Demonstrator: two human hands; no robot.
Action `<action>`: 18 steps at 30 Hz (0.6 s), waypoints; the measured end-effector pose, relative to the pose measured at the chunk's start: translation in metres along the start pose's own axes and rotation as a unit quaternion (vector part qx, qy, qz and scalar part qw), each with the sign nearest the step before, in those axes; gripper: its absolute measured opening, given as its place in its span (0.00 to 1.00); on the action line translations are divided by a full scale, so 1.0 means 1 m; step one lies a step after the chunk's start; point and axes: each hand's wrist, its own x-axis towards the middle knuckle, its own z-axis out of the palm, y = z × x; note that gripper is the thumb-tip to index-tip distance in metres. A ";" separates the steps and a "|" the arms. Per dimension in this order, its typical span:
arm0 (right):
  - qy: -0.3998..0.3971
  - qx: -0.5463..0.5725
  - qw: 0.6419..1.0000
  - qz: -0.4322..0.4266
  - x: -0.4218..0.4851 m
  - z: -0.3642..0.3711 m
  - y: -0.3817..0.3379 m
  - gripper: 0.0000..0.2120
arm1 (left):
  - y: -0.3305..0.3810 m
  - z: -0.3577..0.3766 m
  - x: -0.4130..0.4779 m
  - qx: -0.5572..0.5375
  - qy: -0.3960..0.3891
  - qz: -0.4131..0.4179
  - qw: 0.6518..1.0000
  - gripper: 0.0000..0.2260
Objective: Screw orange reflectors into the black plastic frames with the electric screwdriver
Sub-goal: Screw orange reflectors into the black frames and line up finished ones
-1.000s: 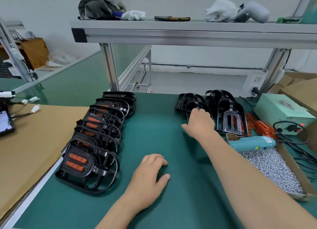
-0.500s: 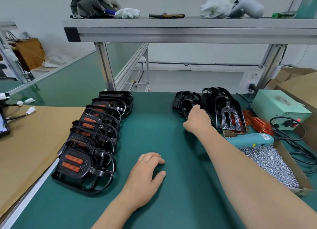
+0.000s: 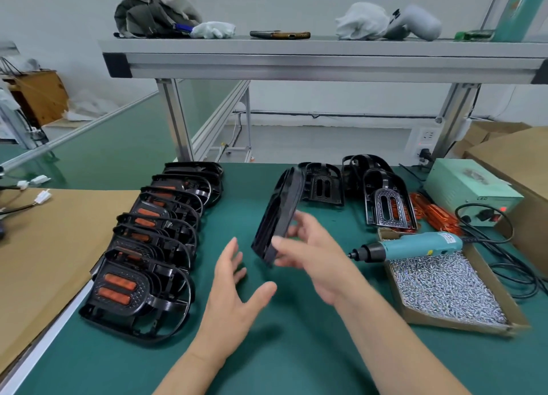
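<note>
Right hand grips black frame edge-on — blurred — above green mat.

A: Legible markings, this frame?
B: One. "LED" on the front of the green power box, 2 o'clock on the table. The electric screwdriver carries a label, too blurred to read.
</note>
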 end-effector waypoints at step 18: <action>-0.136 0.154 0.973 0.102 -0.018 -0.017 0.045 0.19 | 0.015 0.005 -0.003 0.182 0.045 -0.031 0.982 0.44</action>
